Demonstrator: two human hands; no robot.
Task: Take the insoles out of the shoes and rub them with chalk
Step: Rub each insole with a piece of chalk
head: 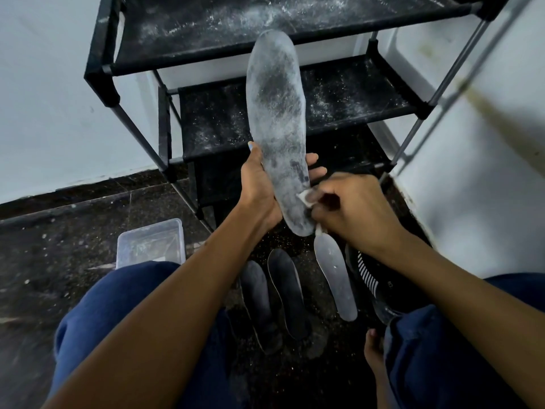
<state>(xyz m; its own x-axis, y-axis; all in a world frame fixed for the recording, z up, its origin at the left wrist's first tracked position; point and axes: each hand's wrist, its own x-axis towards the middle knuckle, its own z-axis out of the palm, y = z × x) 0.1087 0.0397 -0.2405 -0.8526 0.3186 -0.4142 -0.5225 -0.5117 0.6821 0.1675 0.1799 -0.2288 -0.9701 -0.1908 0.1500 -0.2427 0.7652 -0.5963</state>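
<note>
Head view: left hand [259,187] grips insole [277,125]; right hand [354,211] presses chalk [303,198] against it.

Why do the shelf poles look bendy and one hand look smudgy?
Head view: the wide lens bows the rack poles near the edges; the right hand rubbing chalk is motion-blurred; the insole and left hand look sharper.

Left hand [259,187] grips; right hand [351,208] pinches.
</note>
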